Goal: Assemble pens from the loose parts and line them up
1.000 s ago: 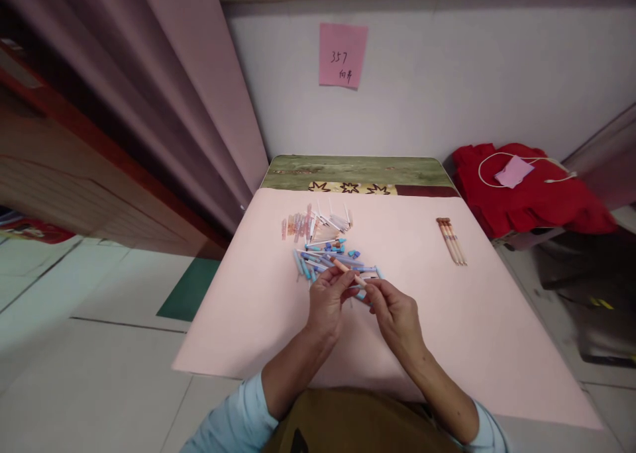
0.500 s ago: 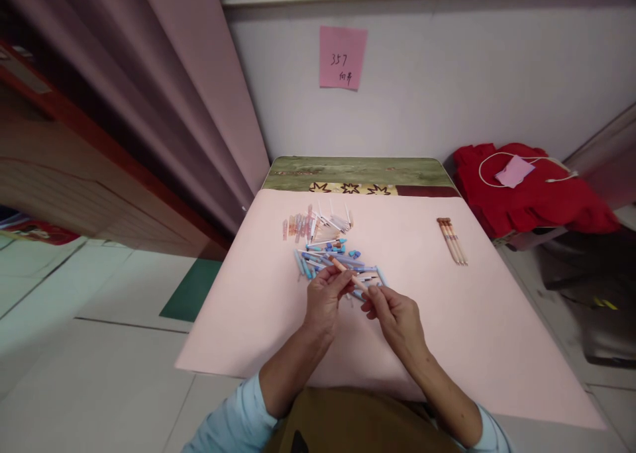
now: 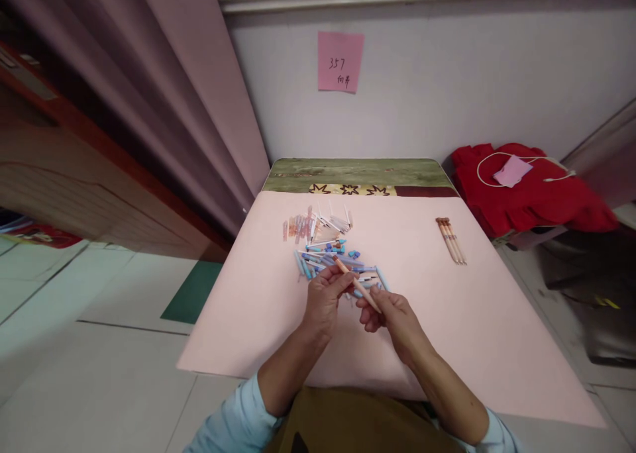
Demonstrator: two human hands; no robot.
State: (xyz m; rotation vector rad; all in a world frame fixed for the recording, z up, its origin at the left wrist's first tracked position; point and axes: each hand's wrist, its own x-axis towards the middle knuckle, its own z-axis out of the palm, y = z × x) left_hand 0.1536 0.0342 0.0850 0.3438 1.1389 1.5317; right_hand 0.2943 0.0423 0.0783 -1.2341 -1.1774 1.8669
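Between my hands is a pale peach pen [image 3: 366,295] with a brown top end, slanting down to the right. My left hand [image 3: 325,294] pinches it around its middle. Near its lower end, my right hand [image 3: 390,314] grips it between thumb and fingers. Just beyond my hands lies a loose pile of blue pen parts [image 3: 318,261], partly hidden by my left hand. Behind that pile are pinkish clear barrels or caps [image 3: 298,226] and thin white refills [image 3: 330,224].
Several peach pens with brown tops [image 3: 451,241] lie side by side at the right of the pink-covered table [image 3: 477,334]. Red cloth [image 3: 536,198] with a white cable sits beyond the right edge. A pink note [image 3: 340,62] is stuck to the wall.
My right hand has turned and shifted slightly down the pen, exposing more of its lower end. My left hand keeps its pinch. The piles have not visibly moved.
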